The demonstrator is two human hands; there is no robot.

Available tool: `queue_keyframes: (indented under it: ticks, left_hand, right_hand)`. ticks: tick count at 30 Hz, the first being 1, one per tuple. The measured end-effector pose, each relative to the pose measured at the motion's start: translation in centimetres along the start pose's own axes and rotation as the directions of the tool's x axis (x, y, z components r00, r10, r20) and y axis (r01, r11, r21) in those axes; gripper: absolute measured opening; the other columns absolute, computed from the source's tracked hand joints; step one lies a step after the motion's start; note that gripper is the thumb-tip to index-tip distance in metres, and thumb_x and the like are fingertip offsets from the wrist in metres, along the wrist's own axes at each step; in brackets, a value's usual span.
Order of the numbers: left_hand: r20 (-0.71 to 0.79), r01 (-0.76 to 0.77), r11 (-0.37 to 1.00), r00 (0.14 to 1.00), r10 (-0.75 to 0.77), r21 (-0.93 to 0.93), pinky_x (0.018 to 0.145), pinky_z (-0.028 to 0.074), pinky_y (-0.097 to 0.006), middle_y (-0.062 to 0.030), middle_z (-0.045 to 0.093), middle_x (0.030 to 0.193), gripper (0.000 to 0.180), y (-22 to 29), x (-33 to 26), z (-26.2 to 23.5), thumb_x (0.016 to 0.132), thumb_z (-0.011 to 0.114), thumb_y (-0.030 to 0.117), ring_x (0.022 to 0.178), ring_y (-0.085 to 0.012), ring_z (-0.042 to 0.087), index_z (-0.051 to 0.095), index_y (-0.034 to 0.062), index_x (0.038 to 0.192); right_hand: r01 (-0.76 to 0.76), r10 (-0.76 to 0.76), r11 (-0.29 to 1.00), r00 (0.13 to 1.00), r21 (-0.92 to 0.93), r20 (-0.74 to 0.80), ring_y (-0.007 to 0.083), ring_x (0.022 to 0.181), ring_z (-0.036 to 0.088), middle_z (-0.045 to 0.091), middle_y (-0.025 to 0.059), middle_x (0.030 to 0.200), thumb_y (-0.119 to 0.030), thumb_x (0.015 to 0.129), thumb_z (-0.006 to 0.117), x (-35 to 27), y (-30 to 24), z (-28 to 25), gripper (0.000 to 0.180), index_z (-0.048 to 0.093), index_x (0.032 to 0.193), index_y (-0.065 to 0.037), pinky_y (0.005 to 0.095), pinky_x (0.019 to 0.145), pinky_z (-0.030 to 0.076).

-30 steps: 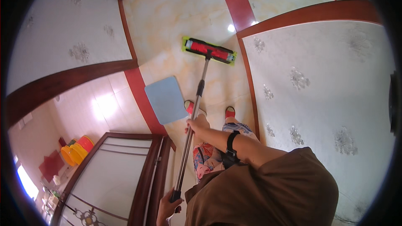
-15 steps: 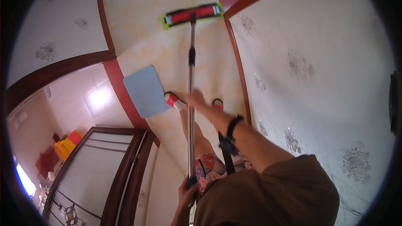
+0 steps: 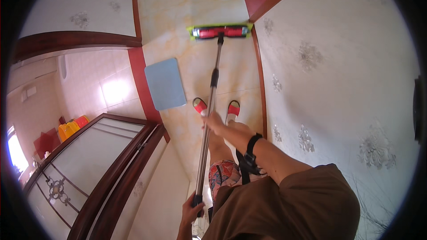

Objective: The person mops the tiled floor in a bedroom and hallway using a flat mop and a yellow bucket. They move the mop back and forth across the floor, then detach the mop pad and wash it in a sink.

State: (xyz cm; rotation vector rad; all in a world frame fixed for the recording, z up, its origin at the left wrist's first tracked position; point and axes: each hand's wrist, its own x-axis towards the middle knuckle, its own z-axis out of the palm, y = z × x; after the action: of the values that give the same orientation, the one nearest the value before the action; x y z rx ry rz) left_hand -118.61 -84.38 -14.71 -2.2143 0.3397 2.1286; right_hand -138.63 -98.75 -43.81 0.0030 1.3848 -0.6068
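I hold a flat mop with a long metal pole (image 3: 212, 89). Its red head with a green edge (image 3: 220, 31) lies flat on the pale tiled floor, far ahead, against the base of the wall. My right hand (image 3: 214, 122), a black strap on its wrist, grips the pole at mid-length just above my feet. My left hand (image 3: 191, 211) is closed round the black end of the pole near the lower edge. Both of my feet wear red slippers (image 3: 200, 105), one on each side of the pole.
A blue mat (image 3: 165, 84) lies on the floor left of the pole, beside a red floor stripe (image 3: 141, 84). A dark wooden door with glass panes (image 3: 89, 164) stands at the lower left. A patterned wall (image 3: 338, 75) runs along the right.
The mop head has slid away from me and to the right, up to the wall's base, and the pole now points straight ahead. Both hands keep their grip.
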Motion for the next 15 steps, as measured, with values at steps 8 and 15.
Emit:
queue_keyframes:
  ticks: [8, 15]
  left_hand:
    - [-0.008, 0.004, 0.999, 1.0, -0.005, -0.054, 0.047, 0.049, -0.028, -0.013, 0.064, 0.091, 0.062, 2.7, -9.3, -3.4, 0.078, 0.062, 0.002, 0.055, -0.0146, 0.059, 0.04, 0.0008, 0.136]
    - [0.178, -0.192, 0.876, 0.939, 0.295, -0.442, 0.042, 0.045, -0.031, -0.0178, 0.057, 0.103, 0.076, 10.0, -11.0, -7.2, 0.072, 0.05, -0.008, 0.053, -0.0225, 0.058, 0.027, 0.0012, 0.143]
  right_hand:
    - [-0.16, 0.16, 0.987, 0.986, -0.013, 0.037, 0.0293, 0.054, 0.065, 0.061, 0.0173, 0.07, -0.021, 0.08, 0.063, -5.5, 2.3, 4.9, 0.033, 0.054, 0.084, 0.011, 0.0388, 0.039, 0.053]
    - [0.029, 0.032, 0.857, 0.994, -0.515, 0.109, 0.0293, 0.05, 0.064, 0.062, 0.0193, 0.073, -0.021, 0.081, 0.058, -4.3, -4.5, 6.5, 0.075, 0.012, 0.125, 0.017, 0.0393, 0.039, 0.055]
